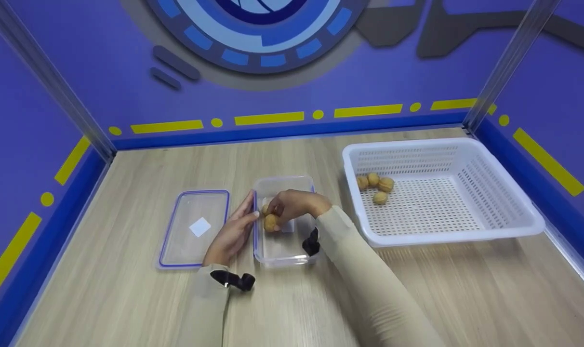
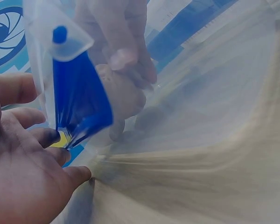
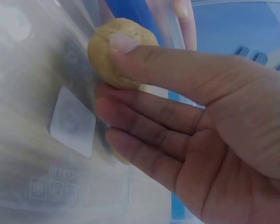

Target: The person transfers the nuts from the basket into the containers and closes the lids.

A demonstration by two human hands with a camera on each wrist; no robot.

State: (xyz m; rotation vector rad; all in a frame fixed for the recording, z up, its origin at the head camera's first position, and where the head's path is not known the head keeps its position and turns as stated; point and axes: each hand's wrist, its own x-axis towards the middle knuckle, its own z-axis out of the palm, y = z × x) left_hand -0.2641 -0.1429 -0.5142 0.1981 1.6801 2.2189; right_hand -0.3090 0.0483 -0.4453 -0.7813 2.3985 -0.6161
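"What's under way?"

"The right hand (image 1: 292,205) grips a walnut (image 1: 271,223) between thumb and fingers, inside the clear box (image 1: 277,248); I'd judge the step to be setting it down there. The left hand (image 1: 232,233) rests its fingers, extended, along the box's left wall."

"And the next move?"

"Probably loosening the right fingers, then reaching right to the basket (image 1: 446,239), where four walnuts (image 1: 380,198) show near its left side."

"Anything unclear?"

"A second walnut (image 1: 265,209) is partly hidden behind the right hand, so I can't count the box's contents. Nor can I tell whether the gripped walnut touches the base."
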